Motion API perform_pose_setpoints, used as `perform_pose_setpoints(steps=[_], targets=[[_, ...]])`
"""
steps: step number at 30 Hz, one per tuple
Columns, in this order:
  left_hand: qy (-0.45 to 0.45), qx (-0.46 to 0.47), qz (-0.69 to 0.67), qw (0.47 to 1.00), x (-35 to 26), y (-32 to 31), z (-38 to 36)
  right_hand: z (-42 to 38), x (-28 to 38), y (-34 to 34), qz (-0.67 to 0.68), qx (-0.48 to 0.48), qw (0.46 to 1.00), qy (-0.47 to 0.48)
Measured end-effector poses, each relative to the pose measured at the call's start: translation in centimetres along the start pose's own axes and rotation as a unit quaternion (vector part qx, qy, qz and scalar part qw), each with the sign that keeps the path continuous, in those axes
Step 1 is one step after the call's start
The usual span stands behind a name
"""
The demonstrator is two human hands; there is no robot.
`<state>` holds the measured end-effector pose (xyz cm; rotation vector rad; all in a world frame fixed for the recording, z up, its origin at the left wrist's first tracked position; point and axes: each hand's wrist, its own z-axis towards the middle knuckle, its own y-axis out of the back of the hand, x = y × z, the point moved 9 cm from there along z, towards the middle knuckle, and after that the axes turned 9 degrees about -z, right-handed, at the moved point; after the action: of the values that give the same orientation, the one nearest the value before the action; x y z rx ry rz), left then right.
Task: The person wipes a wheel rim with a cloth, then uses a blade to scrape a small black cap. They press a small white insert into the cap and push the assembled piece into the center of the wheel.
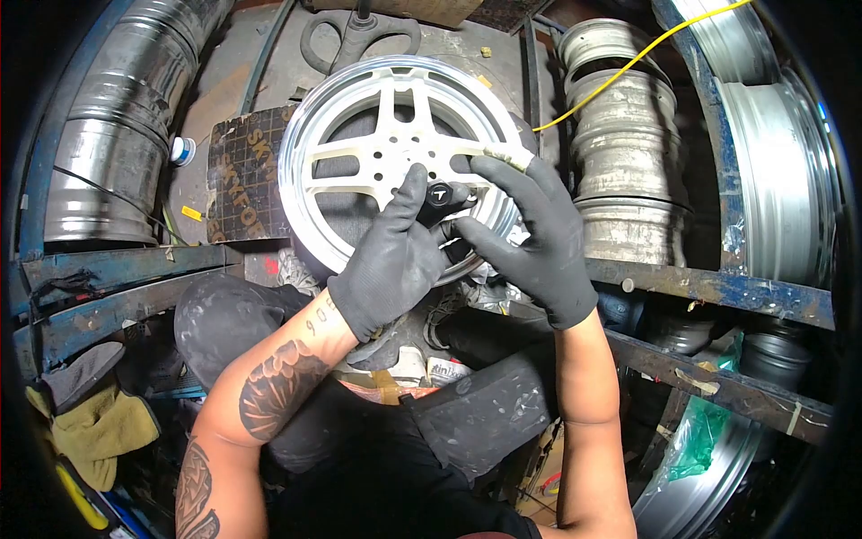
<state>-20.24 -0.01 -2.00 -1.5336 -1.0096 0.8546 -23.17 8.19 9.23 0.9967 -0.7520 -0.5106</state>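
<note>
A pale multi-spoke wheel rim (pixel 346 150) with a shiny outer lip lies tilted in front of me. My left hand (pixel 391 269), in a dark grey glove, is closed round a black tool (pixel 440 195) with a round cap bearing a light mark; its thumb points up and its other fingers are mostly hidden. The tool is over the rim's lower right spokes. My right hand (pixel 549 238), gloved alike, has its thumb and index finger curved and apart beside the tool. A small pale patch (pixel 508 156) shows by its fingers, too unclear to name.
Stacked metal rims (pixel 624 135) stand at the right, and large shiny cylinders (pixel 112 135) at the left. A yellow cable (pixel 620 72) crosses the upper right. Blue metal frames (pixel 727 292) flank the work area. Fabric gloves (pixel 103 422) lie lower left.
</note>
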Motion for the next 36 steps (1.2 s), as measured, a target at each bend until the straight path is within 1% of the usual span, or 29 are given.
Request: perform_pose_setpoints(steps=[2, 4, 8, 10, 12, 14, 15, 17, 19, 20, 21, 23, 24, 25, 27, 29, 30, 32, 33, 34, 35, 36], targets=[[-0.014, -0.03, 0.003, 0.999, 0.0, 0.5, 0.2, 0.1, 0.4, -0.5, -0.017, 0.015, 1.0, 0.005], [-0.001, -0.016, 0.005, 1.0, 0.3, 0.4, 0.2, 0.2, 0.6, -0.9, -0.032, 0.019, 0.999, 0.007], [0.027, 0.006, -0.021, 0.999, 1.0, -0.1, 0.0, 0.3, 1.6, -0.8, -0.068, -0.008, 0.996, 0.061], [0.015, 0.01, -0.011, 1.0, 0.8, 0.2, 0.1, 0.6, 2.1, -1.1, -0.094, -0.016, 0.99, 0.102], [0.007, 0.024, -0.012, 1.0, 0.6, 0.6, 0.2, 0.7, 2.0, -1.5, -0.1, -0.005, 0.991, 0.09], [-0.013, 0.003, 0.02, 1.0, 0.3, 1.4, 0.5, 0.5, 1.8, -2.0, -0.107, 0.007, 0.991, 0.076], [-0.024, -0.008, 0.035, 0.999, 0.2, 1.7, 0.6, 0.5, 1.9, -2.1, -0.104, -0.001, 0.991, 0.084], [-0.011, -0.005, 0.02, 1.0, 0.4, 1.9, 0.5, 0.7, 2.1, -2.2, -0.098, -0.018, 0.99, 0.102], [0.008, 0.001, 0.012, 1.0, 0.7, 2.9, 0.8, 1.0, 2.2, -2.6, -0.111, -0.002, 0.988, 0.111], [-0.012, -0.015, 0.037, 0.999, 0.5, 3.2, 0.8, 1.1, 2.2, -2.8, -0.113, 0.013, 0.987, 0.111], [0.001, -0.034, 0.036, 0.999, 0.6, 3.7, 0.6, 1.2, 2.3, -3.1, -0.115, 0.027, 0.987, 0.11], [0.029, -0.074, 0.032, 0.996, 0.8, 4.8, 0.0, 1.8, 1.7, -2.8, -0.079, 0.014, 0.993, 0.082], [0.054, -0.17, 0.148, 0.973, 0.8, 7.7, -0.2, 2.1, 0.9, -2.8, -0.062, 0.013, 0.996, 0.063], [0.089, -0.219, 0.188, 0.953, 1.4, 9.7, -0.6, 2.4, -0.1, -3.2, -0.046, 0.012, 0.998, 0.043], [0.122, -0.189, 0.369, 0.902, 1.6, 8.7, -1.1, 3.2, -2.4, -4.0, 0.006, -0.008, 1.0, 0.004], [0.173, -0.125, 0.484, 0.849, 3.0, 6.7, -1.7, 3.4, -5.2, -6.0, 0.019, 0.025, 0.996, -0.077], [0.202, -0.073, 0.569, 0.793, 3.4, 5.3, -2.3, 3.5, -5.9, -6.9, 0.031, 0.029, 0.995, -0.086], [0.222, -0.005, 0.628, 0.746, 4.9, 4.9, -2.7, 3.9, -7.2, -8.9, 0.056, 0.036, 0.993, -0.101], [0.23, 0.028, 0.655, 0.719, 5.8, 4.9, -3.0, 4.0, -7.9, -10.2, 0.059, 0.061, 0.989, -0.12], [0.214, 0.033, 0.653, 0.725, 6.7, 6.1, -3.1, 4.1, -8.5, -11.5, 0.062, 0.087, 0.985, -0.138], [0.223, 0.039, 0.652, 0.723, 6.7, 5.7, -3.2, 4.1, -8.9, -12.7, 0.065, 0.112, 0.979, -0.156], [0.233, 0.045, 0.651, 0.721, 6.7, 5.1, -3.3, 4.0, -9.1, -13.4, 0.054, 0.111, 0.979, -0.159]])
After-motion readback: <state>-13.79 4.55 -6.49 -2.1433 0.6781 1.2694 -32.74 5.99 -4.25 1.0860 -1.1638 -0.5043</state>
